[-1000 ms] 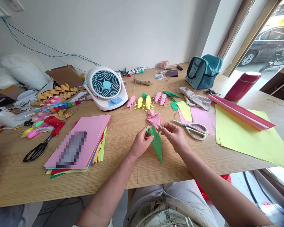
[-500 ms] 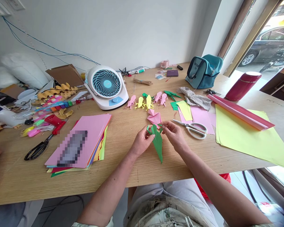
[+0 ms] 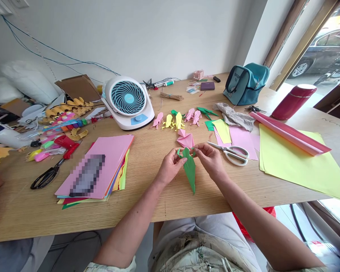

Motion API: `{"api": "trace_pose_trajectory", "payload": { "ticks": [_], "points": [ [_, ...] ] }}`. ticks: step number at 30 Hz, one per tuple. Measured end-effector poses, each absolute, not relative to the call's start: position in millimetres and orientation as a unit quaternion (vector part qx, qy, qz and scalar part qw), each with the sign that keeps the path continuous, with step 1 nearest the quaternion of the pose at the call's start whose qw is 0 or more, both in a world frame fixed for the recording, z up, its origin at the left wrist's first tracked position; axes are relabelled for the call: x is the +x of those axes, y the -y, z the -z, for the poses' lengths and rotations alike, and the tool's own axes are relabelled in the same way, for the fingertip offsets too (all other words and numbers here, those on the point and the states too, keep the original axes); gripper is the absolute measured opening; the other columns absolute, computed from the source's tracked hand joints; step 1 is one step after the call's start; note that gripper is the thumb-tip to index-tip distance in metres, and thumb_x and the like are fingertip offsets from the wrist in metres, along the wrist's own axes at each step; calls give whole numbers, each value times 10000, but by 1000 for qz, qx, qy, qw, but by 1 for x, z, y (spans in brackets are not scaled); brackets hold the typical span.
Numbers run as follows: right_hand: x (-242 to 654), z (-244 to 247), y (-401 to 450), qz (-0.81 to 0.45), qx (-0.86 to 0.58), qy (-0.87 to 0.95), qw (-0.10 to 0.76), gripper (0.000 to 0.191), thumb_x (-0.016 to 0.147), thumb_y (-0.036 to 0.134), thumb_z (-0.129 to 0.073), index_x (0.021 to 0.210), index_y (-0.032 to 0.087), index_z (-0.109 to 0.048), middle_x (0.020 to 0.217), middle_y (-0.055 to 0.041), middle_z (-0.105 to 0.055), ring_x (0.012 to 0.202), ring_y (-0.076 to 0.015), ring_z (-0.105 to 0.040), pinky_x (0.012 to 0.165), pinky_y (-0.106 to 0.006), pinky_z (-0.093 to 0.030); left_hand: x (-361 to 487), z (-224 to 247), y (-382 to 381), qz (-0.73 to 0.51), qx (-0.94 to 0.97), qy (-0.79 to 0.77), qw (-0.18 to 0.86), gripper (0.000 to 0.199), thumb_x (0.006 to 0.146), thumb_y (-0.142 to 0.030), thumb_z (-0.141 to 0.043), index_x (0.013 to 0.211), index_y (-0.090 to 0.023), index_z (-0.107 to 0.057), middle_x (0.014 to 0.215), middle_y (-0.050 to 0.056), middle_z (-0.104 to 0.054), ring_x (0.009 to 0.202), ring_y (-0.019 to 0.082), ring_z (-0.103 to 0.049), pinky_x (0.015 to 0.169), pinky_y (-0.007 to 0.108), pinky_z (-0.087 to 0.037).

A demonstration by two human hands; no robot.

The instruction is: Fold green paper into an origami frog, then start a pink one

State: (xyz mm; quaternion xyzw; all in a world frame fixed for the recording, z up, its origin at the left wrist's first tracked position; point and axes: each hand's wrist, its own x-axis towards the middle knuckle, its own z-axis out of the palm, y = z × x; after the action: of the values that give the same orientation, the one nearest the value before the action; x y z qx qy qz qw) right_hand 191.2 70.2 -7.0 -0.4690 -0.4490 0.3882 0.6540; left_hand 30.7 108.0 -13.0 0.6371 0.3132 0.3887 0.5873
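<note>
Pinching the green folded paper (image 3: 190, 173) with left hand (image 3: 170, 166) and, at its upper right tip, with right hand (image 3: 210, 160), near the pink folded piece (image 3: 186, 140); apparently shaping that half-hidden tip, calling next for small, steady creases

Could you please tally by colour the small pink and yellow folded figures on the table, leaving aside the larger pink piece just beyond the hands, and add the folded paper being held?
Pink figures: 3
Yellow figures: 2
Green paper, held: 1
Total: 6
</note>
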Motion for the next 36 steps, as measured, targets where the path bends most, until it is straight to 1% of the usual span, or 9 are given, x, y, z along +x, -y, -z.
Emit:
{"api": "trace_pose_trajectory", "payload": {
  "ticks": [5, 8, 12, 15, 19, 22, 26, 31, 36],
  "points": [
    [191, 6, -70, -400, -471, 429, 659, 266, 742, 461, -767, 799, 219, -671, 739, -28, -726, 726, -186, -675, 693, -341, -554, 27, 4, -105, -403, 637, -342, 561, 376, 953, -469, -541, 1187, -179, -586, 907, 51, -705, 721, 122, -651, 551, 191, -431],
    [192, 6, -70, -403, -471, 418, 664, 300, 738, 464, -777, 859, 224, -645, 733, -16, -734, 696, -174, -677, 671, -325, -552, 25, -1, -104, -419, 638, -342, 549, 405, 950, -457, -552, 1277, -217, -556, 951, 44, -679, 738, 125, -655, 538, 189, -441],
    [194, 6, -70, -405, -471, 405, 671, 339, 733, 467, -789, 890, 225, -612, 739, -6, -740, 644, -146, -657, 648, -301, -540, 24, -5, -105, -418, 653, -319, 545, 356, 918, -430, -610, 1191, -202, -632, 1024, 65, -671, 799, 134, -648, 543, 184, -439],
    [194, 6, -70, -409, -472, 397, 672, 367, 719, 486, -796, 884, 219, -607, 741, -11, -744, 632, -141, -650, 638, -295, -531, 22, -5, -105, -420, 633, -317, 567, 460, 865, -422, -681, 1266, -207, -610, 1025, 65, -672, 786, 129, -627, 519, 178, -409],
    [193, 5, -69, -417, -474, 398, 666, 379, 721, 498, -790, 895, 214, -610, 758, -28, -753, 665, -153, -666, 652, -300, -524, 20, -5, -108, -401, 569, -319, 643, 417, 801, -472, -731, 1096, -178, -707, 881, 39, -644, 683, 88, -535, 479, 166, -336],
    [192, 4, -68, -419, -469, 410, 660, 366, 728, 498, -783, 887, 212, -619, 766, -36, -748, 723, -170, -680, 665, -305, -516, 18, -5, -109, -380, 507, -310, 709, 352, 733, -427, -798, 971, -182, -716, 788, -6, -593, 594, 50, -466, 456, 157, -290],
    [192, 4, -68, -418, -468, 417, 658, 351, 740, 506, -763, 891, 220, -627, 774, -33, -738, 740, -179, -680, 664, -316, -512, 17, -8, -109, -377, 470, -304, 738, 308, 689, -366, -845, 856, -168, -677, 783, -21, -574, 609, 43, -488, 473, 144, -343],
    [193, 6, -69, -406, -469, 409, 669, 350, 730, 508, -759, 887, 221, -634, 756, -22, -721, 706, -167, -657, 635, -306, -490, 17, -8, -111, -375, 495, -305, 722, 347, 647, -323, -881, 875, -172, -667, 869, -12, -619, 739, 70, -581, 557, 143, -464],
    [194, 3, -67, -418, -462, 406, 668, 353, 731, 504, -766, 908, 221, -650, 786, -23, -729, 699, -155, -639, 643, -299, -470, 18, -7, -112, -391, 490, -321, 710, 406, 605, -366, -903, 808, -163, -616, 732, -37, -601, 649, 67, -578, 491, 143, -449]
  ]
}}
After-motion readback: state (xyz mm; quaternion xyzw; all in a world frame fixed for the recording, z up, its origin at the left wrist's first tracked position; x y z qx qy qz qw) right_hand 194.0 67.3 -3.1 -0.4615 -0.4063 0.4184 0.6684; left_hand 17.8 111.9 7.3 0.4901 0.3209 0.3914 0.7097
